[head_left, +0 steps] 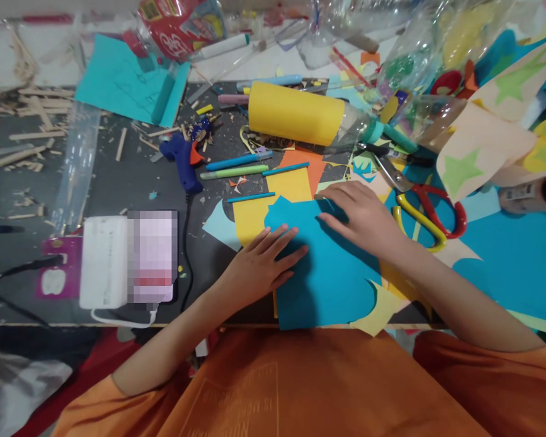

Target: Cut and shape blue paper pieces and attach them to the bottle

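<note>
Blue paper [334, 279] flat on the dark counter [136, 176], in front of the person in the orange shirt [327, 382]. Left hand [261, 264] palm down at the sheet's left edge, fingers spread, laid over the paper, gripping nothing. Right hand [364, 215] over the upper right part, fingers bent, thumb apart from forefinger with a gap between; cannot tell whether the tips press on the sheet.

Yellow paper [252, 221] shows past the left edge of the blue sheet, light blue scrap [221, 224] beside it. Pale yellow scrap [377, 309] at the sheet's lower right corner. Two thin blue sticks above the sheet, upper stick [286, 169], lower stick [251, 197]. Green marker [236, 172] and blue marker [236, 161] side by side farther up.

Bottle [296, 113] wrapped in yellow, lying on its side, cap to the right. Scissors [400, 182] with red and yellow handles just beyond the right hand. Glue gun [184, 161] left of the markers. Phone [152, 261], screen blurred, against a white power bank [104, 261]. Wood sticks [39, 155] scattered far left. Turquoise paper [118, 82] upper left, red-labelled bottle [177, 27] tipped by it. Peach paper [455, 142] with green stars, right side.
</note>
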The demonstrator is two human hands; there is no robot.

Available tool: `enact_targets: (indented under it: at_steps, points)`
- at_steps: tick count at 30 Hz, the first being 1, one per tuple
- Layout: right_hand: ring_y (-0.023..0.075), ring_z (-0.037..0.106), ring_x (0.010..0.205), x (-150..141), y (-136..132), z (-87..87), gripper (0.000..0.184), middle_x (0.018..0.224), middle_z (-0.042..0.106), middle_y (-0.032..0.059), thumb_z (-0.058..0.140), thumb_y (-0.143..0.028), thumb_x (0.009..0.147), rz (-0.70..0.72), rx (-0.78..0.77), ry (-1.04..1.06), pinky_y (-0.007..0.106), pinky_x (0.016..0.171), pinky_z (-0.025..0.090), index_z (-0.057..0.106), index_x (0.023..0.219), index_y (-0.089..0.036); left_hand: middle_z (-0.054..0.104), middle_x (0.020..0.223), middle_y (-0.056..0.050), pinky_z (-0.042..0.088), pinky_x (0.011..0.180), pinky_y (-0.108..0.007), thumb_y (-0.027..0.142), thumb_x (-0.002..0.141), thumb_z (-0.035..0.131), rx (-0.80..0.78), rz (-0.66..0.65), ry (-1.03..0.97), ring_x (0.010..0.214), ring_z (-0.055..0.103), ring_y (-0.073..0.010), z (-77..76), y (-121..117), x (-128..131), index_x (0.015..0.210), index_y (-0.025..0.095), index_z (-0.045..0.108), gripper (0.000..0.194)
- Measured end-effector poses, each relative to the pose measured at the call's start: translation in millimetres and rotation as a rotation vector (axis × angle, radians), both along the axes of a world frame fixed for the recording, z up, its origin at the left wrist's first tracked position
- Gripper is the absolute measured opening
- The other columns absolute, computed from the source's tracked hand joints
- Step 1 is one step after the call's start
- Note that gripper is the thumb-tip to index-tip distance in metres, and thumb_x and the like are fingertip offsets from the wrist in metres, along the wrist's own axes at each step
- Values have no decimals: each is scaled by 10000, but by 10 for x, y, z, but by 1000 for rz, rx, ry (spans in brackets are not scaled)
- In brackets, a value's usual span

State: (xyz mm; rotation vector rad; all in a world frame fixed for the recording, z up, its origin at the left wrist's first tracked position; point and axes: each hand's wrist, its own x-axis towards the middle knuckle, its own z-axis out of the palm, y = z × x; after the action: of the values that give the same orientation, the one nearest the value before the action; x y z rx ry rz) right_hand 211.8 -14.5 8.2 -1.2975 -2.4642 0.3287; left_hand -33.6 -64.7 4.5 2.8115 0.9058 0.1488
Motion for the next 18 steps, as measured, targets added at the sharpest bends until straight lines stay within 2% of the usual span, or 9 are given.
enact_targets:
  at_steps: [3, 7, 10, 18]
  points:
    - [306, 566, 953, -46, -44, -14, 268, 1007, 627, 146, 500, -304, 922, -5, -23, -35, 448, 831, 453, 578, 1138, -166, 516, 1419, -132, 447, 1054, -490, 247, 951, 465, 16, 4, 9, 1322, 487, -299, 23, 7, 16, 1310, 234, 551, 370]
    - [285, 542, 872, -59, -11, -2, 202, 929, 594, 122, 489, -242, 911, -21, -11, -19, 431, 773, 450, 615, 1058, -184, 507, 1426, -149, 439, 1060, -486, 249, 950, 458, 50, 28, 23, 1307, 504, -293, 25, 8, 52, 1301, 214, 557, 366]
    - [280, 565, 906, -73, 10, 16, 184, 968, 625, 135, 463, -179, 915, 21, 28, -22, 411, 779, 466, 630, 992, -169, 498, 1434, -157, 430, 1066, -483, 291, 949, 473, 51, 52, 48, 1310, 500, -297, 6, 3, 78, 1321, 209, 539, 387]
    - [260, 666, 1019, -114, -119, 17, 243, 1074, 723, 147, 443, -160, 951, 87, 195, 19, 392, 868, 538, 659, 1050, -109, 490, 1434, -180, 401, 1076, -526, 307, 966, 437, 49, 126, 51, 1328, 478, -313, -71, 21, 102, 1398, 197, 453, 446]
